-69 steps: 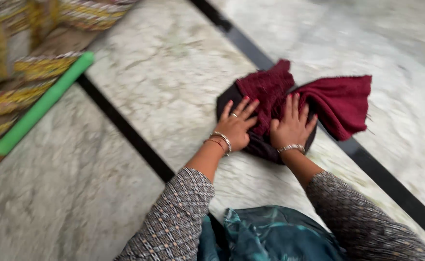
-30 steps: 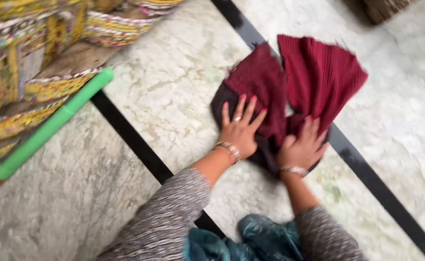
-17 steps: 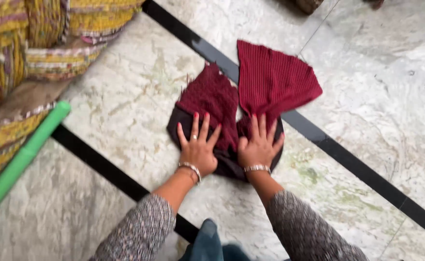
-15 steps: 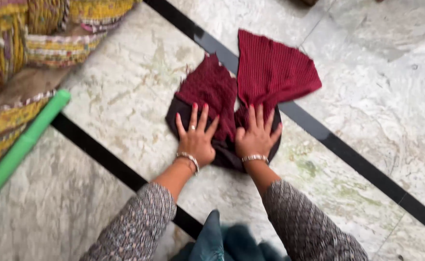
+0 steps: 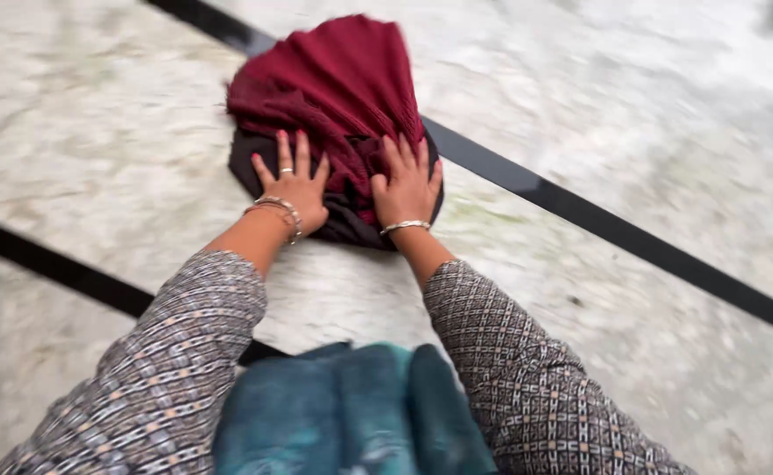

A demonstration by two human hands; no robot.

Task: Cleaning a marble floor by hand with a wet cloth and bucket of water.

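A dark red knitted cloth (image 5: 329,84) with a black part (image 5: 338,224) under it lies bunched on the pale marble floor (image 5: 624,132). My left hand (image 5: 294,185) presses flat on the cloth's left side, fingers spread, a ring and bangles on it. My right hand (image 5: 406,185) presses flat on the right side, fingers spread, with a bracelet at the wrist. Both palms rest on top of the cloth; neither grips it. My patterned grey sleeves (image 5: 509,352) reach in from below.
Black inlay strips (image 5: 597,220) cross the marble floor. A teal fabric (image 5: 351,413) hangs at the bottom middle between my arms. The picture is motion-blurred.
The cloth has slid across the floor under both hands and its two red flaps have bunched together. The green pole and yellow woven things at the left have left the view.
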